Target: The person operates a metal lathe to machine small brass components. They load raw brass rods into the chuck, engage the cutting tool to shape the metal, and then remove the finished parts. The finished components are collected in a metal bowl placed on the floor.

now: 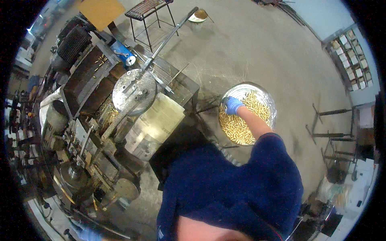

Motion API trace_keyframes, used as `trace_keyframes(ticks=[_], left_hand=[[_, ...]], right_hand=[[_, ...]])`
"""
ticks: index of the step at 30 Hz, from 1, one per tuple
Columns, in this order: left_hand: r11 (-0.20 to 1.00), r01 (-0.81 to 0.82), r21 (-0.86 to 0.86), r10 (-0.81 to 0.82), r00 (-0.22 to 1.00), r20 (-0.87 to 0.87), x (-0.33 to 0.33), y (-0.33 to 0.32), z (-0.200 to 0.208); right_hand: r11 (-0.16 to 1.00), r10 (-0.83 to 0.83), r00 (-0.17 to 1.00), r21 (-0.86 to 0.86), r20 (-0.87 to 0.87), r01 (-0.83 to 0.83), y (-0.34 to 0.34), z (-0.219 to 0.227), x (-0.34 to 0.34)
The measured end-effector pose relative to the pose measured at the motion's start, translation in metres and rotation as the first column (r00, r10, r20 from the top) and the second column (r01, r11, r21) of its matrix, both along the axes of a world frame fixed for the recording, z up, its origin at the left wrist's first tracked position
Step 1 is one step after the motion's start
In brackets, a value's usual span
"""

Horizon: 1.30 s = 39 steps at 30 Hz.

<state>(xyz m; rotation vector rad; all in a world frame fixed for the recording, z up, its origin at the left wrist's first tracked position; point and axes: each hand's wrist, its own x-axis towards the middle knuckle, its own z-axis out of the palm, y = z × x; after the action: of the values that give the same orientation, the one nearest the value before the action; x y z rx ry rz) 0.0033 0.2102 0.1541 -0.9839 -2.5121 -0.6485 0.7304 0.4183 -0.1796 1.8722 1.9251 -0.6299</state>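
My right hand, in a blue glove, is over the left part of a round shiny metal basin. Its fingers look bent together, with something dark at their tips; what they hold is too small to make out. Many small brass-coloured cylindrical pieces fill the basin, heaped toward its near side. At the lower left rim, beside the machine, a blurred blue glove shows my left hand. Its fingers are smeared and partly cut off by the picture's edge.
A greasy machine stands at left, with a round metal plate, a long lever bar and a pale yellowish cover. Brass pieces lie in its dark trough. Farther off are a metal stool, a small bowl and a rack.
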Motion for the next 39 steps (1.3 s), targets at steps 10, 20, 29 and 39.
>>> trace_keyframes(ticks=[10,20,29,39], left_hand=[[0.998,0.065,-0.022,-0.066,0.996,-0.063,-0.003,-0.023,0.001],[0.774,0.276,0.57,-0.598,0.615,0.514,0.123,0.038,-0.002],[0.576,0.354,0.736,-0.654,-0.341,0.676,0.219,0.119,-0.053],[0.612,0.585,0.532,-0.681,0.048,0.731,0.198,0.095,-0.055]], right_hand=[[0.979,-0.202,0.979,0.022,0.006,0.202,0.013,0.02,-0.001],[0.863,-0.053,0.396,0.157,-0.917,0.481,0.005,0.155,-0.113],[0.697,0.695,-0.108,0.702,-0.711,-0.144,-0.004,0.287,-0.338],[0.448,0.868,-0.089,0.847,-0.489,-0.287,-0.017,0.297,-0.364]])
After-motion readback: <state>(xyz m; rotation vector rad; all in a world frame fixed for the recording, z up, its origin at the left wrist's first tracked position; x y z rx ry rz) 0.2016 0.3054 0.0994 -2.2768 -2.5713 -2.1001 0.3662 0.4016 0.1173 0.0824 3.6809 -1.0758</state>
